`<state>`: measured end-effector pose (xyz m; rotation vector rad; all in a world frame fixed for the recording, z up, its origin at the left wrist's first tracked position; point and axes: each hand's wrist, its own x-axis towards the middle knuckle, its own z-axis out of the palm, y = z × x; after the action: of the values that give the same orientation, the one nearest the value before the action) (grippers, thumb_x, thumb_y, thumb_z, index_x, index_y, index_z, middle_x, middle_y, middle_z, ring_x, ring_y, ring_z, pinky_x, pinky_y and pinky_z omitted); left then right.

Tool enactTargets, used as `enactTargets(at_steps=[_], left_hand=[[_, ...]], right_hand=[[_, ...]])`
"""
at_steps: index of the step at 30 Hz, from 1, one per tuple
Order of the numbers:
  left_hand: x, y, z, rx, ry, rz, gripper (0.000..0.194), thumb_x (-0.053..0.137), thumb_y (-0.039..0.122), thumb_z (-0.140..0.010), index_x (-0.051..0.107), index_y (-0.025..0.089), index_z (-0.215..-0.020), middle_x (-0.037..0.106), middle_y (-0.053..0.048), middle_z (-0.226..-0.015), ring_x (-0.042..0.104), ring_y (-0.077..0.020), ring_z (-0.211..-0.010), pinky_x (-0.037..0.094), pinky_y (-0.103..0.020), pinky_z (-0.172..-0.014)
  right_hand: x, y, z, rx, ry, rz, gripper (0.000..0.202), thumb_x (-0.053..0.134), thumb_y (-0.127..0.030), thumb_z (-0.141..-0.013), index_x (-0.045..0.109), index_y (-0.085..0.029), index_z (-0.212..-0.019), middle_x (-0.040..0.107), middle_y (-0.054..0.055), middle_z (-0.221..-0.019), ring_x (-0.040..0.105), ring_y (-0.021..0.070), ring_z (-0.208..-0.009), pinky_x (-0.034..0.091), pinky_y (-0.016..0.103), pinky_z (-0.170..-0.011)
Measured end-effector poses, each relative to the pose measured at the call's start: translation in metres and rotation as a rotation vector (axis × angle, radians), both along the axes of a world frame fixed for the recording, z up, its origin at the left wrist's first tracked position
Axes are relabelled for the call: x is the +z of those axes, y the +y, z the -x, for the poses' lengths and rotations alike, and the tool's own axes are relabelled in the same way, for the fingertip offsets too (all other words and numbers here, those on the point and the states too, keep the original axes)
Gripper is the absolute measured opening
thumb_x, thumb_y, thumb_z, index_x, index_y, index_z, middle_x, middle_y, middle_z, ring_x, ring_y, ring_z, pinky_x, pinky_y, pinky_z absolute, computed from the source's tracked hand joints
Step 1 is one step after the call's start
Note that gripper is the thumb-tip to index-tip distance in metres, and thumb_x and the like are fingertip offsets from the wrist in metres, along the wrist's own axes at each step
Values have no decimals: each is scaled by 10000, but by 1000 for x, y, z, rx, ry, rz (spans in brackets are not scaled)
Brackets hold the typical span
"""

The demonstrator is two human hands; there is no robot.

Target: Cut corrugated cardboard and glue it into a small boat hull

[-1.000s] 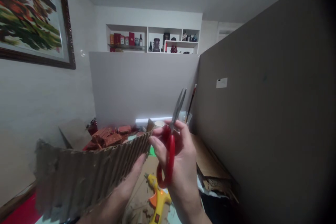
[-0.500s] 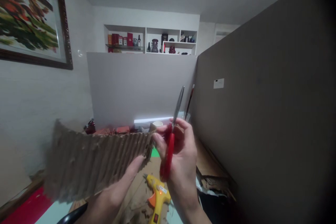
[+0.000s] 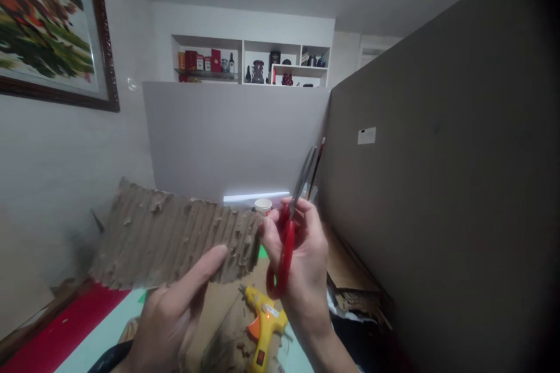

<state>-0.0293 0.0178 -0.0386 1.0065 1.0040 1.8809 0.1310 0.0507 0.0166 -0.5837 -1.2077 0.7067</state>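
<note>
Pinches a corrugated cardboard piece [image 3: 161, 239] in the left hand [image 3: 170, 315], pressing the thumb on its ridged face, with the other fingers mostly out of sight behind. Holds the piece aslant in front, raised above the work surface, ragged along its edges. Wraps the right hand [image 3: 304, 256] round red-handled scissors [image 3: 287, 250], pointing the blades up and slightly apart, with thumb and fingertips at the piece's right end; cannot tell whether pinching it there or only touching.

Below, between the hands, sees a yellow glue gun [image 3: 265, 323] with an orange trigger and a small glowing light, lying on a brown cardboard sheet [image 3: 219, 306] among dark scraps. To the left, sees a red band [image 3: 65, 326] beside a pale green surface [image 3: 96, 329].

Farther off, past the piece's right end, sees a white cup [image 3: 263, 205]; to the right, flat cardboard [image 3: 350, 268] stacked along a grey wall [image 3: 437, 175]. Beyond, sees a bright strip [image 3: 249, 197] low on a pale partition [image 3: 227, 134], a dark pole [image 3: 315, 170] leaning in the corner, and a framed picture [image 3: 44, 29] on the left. Farthest, above the partition, sees white shelves [image 3: 242, 61] with bottles and boxes.
</note>
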Motion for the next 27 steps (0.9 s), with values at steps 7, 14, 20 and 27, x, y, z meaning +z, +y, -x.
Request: enactTargets(at_steps=[7, 14, 20, 27], left_hand=[[48, -5, -27, -156, -444, 55, 301, 923, 137, -557, 805, 173, -831, 824, -47, -882, 785, -230, -831, 635, -183, -711], [50, -4, -13, -158, -507, 23, 273, 862, 71, -625, 781, 186, -858, 821, -44, -867, 786, -216, -812, 644, -202, -694], [57, -3, -14, -61, -517, -57, 240, 828, 40, -638, 768, 226, -778, 811, 20, -767, 776, -169, -708, 630, -163, -652], [66, -8, -15, 14, -474, -99, 146, 806, 69, -678, 748, 201, -698, 764, 10, -634, 779, -213, -819, 641, -210, -716]], right_hand=[[1, 7, -4, -10, -2, 29, 306, 695, -295, -803, 517, -221, -1040, 629, -13, -824, 654, 176, -742, 551, 338, -706], [3, 12, -15, -42, -28, 27, 361, 750, -312, -777, 566, -225, -1075, 690, 12, -886, 674, 168, -767, 568, 304, -721], [10, -6, -20, -114, -17, -51, 252, 735, -352, -837, 619, -253, -1038, 691, 4, -878, 679, 158, -785, 562, 241, -675], [13, -30, -21, 239, -29, -31, 252, 688, -471, -871, 663, -241, -972, 620, -9, -759, 601, 125, -630, 504, 205, -562]])
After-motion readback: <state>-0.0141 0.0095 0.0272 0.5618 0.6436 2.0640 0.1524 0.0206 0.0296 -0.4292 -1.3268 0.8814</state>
